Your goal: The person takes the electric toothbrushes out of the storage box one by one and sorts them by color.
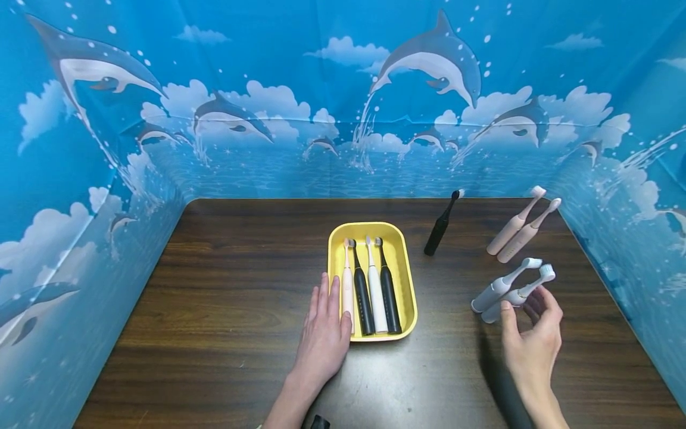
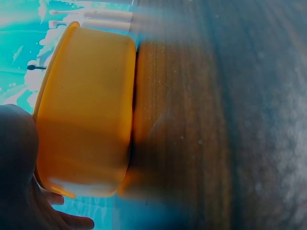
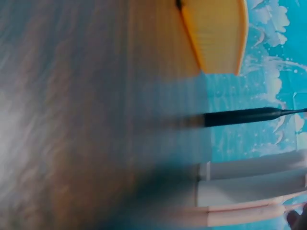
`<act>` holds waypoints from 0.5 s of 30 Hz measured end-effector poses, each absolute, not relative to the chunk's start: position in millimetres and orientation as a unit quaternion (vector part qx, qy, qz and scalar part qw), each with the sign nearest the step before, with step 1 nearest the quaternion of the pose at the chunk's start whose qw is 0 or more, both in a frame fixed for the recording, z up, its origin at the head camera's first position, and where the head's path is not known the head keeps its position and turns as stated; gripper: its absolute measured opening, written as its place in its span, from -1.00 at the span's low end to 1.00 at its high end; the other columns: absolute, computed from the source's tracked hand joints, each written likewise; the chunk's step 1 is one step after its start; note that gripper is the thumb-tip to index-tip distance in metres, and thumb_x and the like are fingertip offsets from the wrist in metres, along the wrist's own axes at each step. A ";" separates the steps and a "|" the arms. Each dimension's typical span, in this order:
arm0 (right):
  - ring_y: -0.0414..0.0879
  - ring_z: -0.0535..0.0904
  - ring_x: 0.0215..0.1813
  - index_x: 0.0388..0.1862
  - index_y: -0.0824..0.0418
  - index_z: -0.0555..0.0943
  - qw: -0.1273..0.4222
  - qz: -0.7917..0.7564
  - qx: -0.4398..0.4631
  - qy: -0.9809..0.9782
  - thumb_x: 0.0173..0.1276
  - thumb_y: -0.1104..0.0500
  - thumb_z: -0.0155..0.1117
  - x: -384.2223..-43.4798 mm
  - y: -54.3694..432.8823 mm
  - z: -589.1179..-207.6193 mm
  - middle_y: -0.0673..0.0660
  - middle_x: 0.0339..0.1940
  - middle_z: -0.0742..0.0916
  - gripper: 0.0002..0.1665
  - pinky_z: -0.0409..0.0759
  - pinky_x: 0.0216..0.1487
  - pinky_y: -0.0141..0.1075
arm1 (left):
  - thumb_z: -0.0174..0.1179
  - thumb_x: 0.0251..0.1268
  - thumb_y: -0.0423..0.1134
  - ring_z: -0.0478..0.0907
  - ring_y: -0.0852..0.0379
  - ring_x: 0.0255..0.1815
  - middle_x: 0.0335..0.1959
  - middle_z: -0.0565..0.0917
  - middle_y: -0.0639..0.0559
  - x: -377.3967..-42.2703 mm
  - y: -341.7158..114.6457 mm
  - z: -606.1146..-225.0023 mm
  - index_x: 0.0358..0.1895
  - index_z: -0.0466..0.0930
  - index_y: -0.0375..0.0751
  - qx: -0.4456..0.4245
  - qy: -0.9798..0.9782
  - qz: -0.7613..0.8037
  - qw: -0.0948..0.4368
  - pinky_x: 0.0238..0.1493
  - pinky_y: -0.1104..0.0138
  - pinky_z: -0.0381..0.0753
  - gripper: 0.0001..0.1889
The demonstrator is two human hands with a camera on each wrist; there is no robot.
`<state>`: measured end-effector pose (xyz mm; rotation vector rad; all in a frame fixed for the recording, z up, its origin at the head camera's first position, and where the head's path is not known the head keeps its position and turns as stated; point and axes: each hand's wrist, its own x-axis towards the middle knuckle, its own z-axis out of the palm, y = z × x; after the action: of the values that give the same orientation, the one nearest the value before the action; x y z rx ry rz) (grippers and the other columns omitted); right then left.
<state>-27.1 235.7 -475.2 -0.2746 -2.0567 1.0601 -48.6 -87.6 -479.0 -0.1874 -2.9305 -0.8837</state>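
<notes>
A yellow tray (image 1: 411,298) holds several electric toothbrushes side by side: a pink one (image 1: 347,292), a white one (image 1: 377,298) and black ones (image 1: 362,298). My left hand (image 1: 324,342) rests along the tray's left side, fingers straight; its fingers also show beside the yellow wall in the left wrist view. On the right, two grey electric toothbrushes (image 1: 490,295) stand upright close together. My right hand (image 1: 536,339) is at the nearer one, thumb in front and fingers curved past its neck. Whether they press on it cannot be made out.
Behind the grey pair stand two pink electric toothbrushes (image 1: 506,235). A single black electric toothbrush (image 1: 438,232) stands right of the tray, towards the back. A dolphin-printed blue cloth (image 1: 321,149) walls the brown wooden table (image 1: 241,286) at the back and both sides.
</notes>
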 end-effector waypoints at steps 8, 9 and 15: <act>-0.22 0.52 -0.08 0.00 0.50 0.49 0.593 0.502 -0.095 -0.622 0.14 0.40 0.22 -29.1 207.3 -426.4 -0.01 -0.09 0.59 -0.60 0.35 0.03 -0.40 | 0.07 0.52 -0.19 0.02 -0.41 0.59 0.67 -0.03 -0.25 -47.5 -86.9 -480.0 0.63 0.09 -0.24 -0.067 -0.954 -0.290 0.046 0.42 -0.26 0.22 -0.30; -0.21 0.51 -0.11 -0.06 0.52 0.49 0.605 0.516 -0.072 -0.602 0.13 0.42 0.21 -29.5 201.2 -420.6 0.05 -0.13 0.58 -0.64 0.37 0.02 -0.41 | 0.07 0.52 -0.19 0.02 -0.41 0.59 0.67 -0.03 -0.25 -47.4 -87.0 -480.2 0.63 0.09 -0.24 -0.067 -0.954 -0.290 0.046 0.42 -0.26 0.22 -0.30; -0.09 0.57 -0.10 -0.03 0.73 0.42 0.483 0.625 0.102 -0.605 0.14 0.65 0.11 -32.6 172.9 -414.7 0.23 -0.12 0.62 -0.64 0.53 0.01 -0.43 | 0.07 0.53 -0.18 0.01 -0.41 0.59 0.67 -0.04 -0.24 -48.3 -86.3 -479.7 0.64 0.09 -0.23 -0.062 -0.955 -0.287 0.040 0.41 -0.28 0.22 -0.30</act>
<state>-32.6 172.9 -414.7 0.2497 -1.4739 1.5232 -48.3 -86.3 -479.7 -0.1912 -2.9268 -0.8787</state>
